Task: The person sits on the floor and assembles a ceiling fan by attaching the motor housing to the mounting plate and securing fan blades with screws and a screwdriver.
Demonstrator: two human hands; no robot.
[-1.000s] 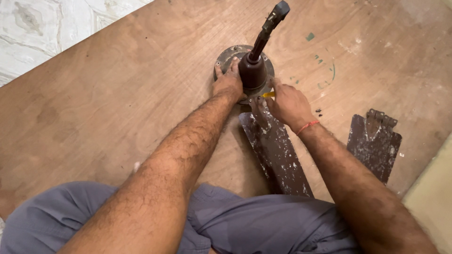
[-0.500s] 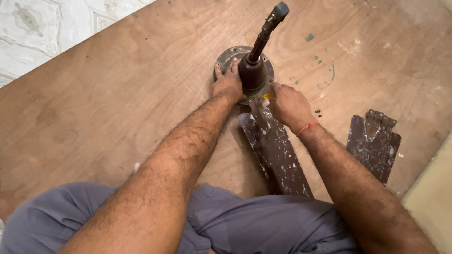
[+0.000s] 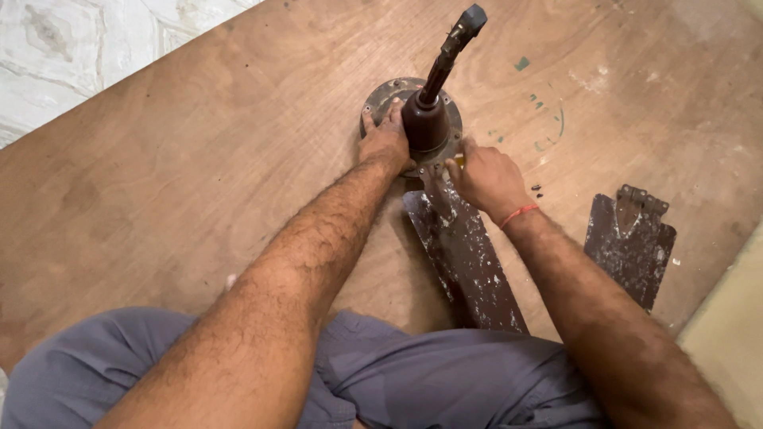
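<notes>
From the head camera, your left forearm runs up from the lower left and your left hand (image 3: 385, 141) lies palm down on the round metal motor housing (image 3: 413, 119), fingers spread flat over its flange, gripping nothing. The housing sits on the plywood board (image 3: 199, 175) near the middle of its far edge, a dark rod (image 3: 449, 52) rising from it. Your right hand (image 3: 486, 176) comes in from the lower right, fingers curled narrow where the paint-flecked fan blade (image 3: 465, 254) meets the housing; what they pinch you cannot tell. A second blade (image 3: 632, 242) lies near the right edge.
</notes>
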